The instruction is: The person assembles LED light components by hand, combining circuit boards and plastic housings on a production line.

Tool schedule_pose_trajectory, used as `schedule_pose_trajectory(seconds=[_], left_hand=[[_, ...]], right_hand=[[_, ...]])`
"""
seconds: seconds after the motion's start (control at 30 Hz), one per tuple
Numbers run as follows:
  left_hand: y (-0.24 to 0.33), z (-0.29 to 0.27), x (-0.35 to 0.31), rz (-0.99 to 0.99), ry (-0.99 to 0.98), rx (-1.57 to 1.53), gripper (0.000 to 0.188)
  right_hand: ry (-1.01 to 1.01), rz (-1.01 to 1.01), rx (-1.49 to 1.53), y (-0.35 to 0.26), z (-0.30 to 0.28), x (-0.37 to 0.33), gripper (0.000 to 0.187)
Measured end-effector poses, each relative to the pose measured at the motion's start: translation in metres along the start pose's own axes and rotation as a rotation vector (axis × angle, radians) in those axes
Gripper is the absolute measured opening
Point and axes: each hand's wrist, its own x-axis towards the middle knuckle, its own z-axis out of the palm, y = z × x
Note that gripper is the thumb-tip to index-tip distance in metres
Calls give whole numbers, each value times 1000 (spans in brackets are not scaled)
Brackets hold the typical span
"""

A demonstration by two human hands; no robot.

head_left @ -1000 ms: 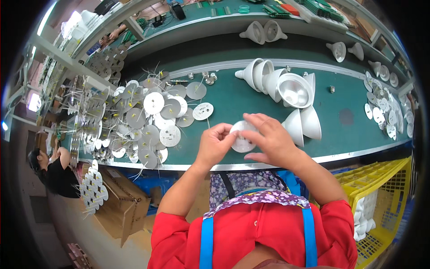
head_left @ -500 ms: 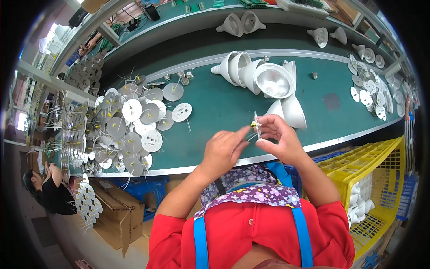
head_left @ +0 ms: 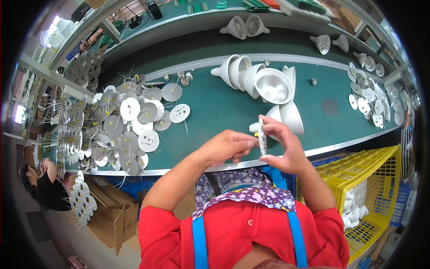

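My right hand (head_left: pixel 289 148) grips a round lamp circuit board (head_left: pixel 262 140) by its rim, thumb below and fingers above. The disc stands edge-on, and a small yellow part sticks out on its left side. My left hand (head_left: pixel 227 148) is closed, thumb and forefinger pinched at the thin wires beside that yellow part. The wires are mostly hidden by the fingertips. Just beyond my hands lies a white cone-shaped lamp housing (head_left: pixel 292 117), and several more lean in a row behind it, one housing (head_left: pixel 273 87) showing its silvery inside.
A heap of wired discs (head_left: pixel 130 109) covers the left of the green bench (head_left: pixel 210 107). Metal screw caps (head_left: pixel 181 75) stand behind it. More discs (head_left: pixel 368 92) lie at the right. Below the bench edge is a yellow crate (head_left: pixel 380 188). At far left sits another person (head_left: pixel 49 188).
The disc has been turned and brought slightly nearer to me. My left hand's pointing forefinger has drawn back into a pinch with the thumb beside the disc.
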Motion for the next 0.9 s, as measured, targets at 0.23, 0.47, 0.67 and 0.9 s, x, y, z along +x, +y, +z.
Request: schedule_pose_trajectory(seconds=[0.23, 0.47, 0.67, 0.9], left_hand=[[-9, -34, 21, 830, 296, 944, 15], [49, -111, 112, 532, 740, 421, 53], [83, -116, 154, 267, 765, 254, 70], [33, -124, 101, 529, 785, 574, 58]], right_hand=[[62, 204, 344, 12, -19, -5, 59], [364, 94, 205, 12, -51, 14, 63], [455, 37, 75, 11, -56, 14, 62], [434, -14, 87, 13, -51, 15, 62]])
